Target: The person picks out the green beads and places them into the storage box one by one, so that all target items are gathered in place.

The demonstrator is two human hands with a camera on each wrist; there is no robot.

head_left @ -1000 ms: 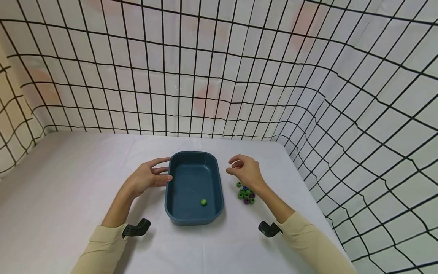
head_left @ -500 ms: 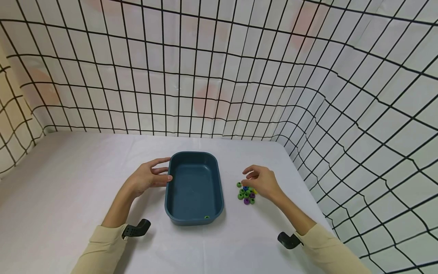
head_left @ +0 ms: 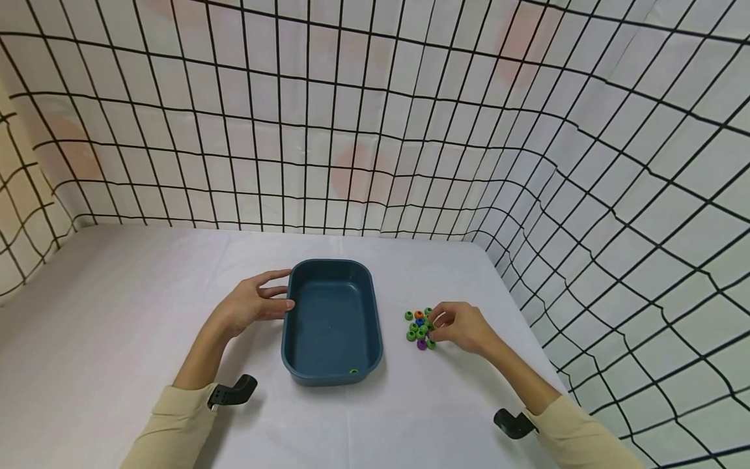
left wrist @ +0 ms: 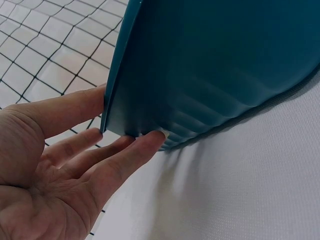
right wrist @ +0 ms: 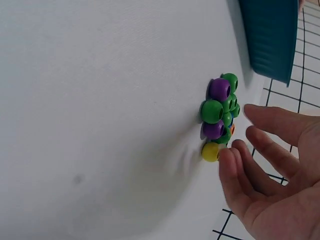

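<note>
My left hand (head_left: pixel 249 306) is at the left side of a dark teal plastic tub (head_left: pixel 331 312), its fairly straight fingers touching the outer wall and rim. One green bead (head_left: pixel 354 371) lies inside at the tub's near end, mostly hidden by the wall. To the right of the tub, my right hand (head_left: pixel 463 326) is low over a cluster of round beads, thumb and fingers apart. In the right wrist view a fingertip is right at a yellow bead (right wrist: pixel 210 151). Green, purple (right wrist: pixel 220 89), blue and orange (head_left: pixel 418 314) beads sit close together there.
A white cloth (head_left: pixel 146 312) covers the table. Black netting (head_left: pixel 328 130) hangs behind it and along the right side, before white sheeting. Each wrist carries a small black device, on the left (head_left: pixel 234 391) and on the right (head_left: pixel 512 425).
My right hand has moved right and toward me, from beside the tub to the beads. The green bead in the tub has rolled to the near end. My left hand stays put.
</note>
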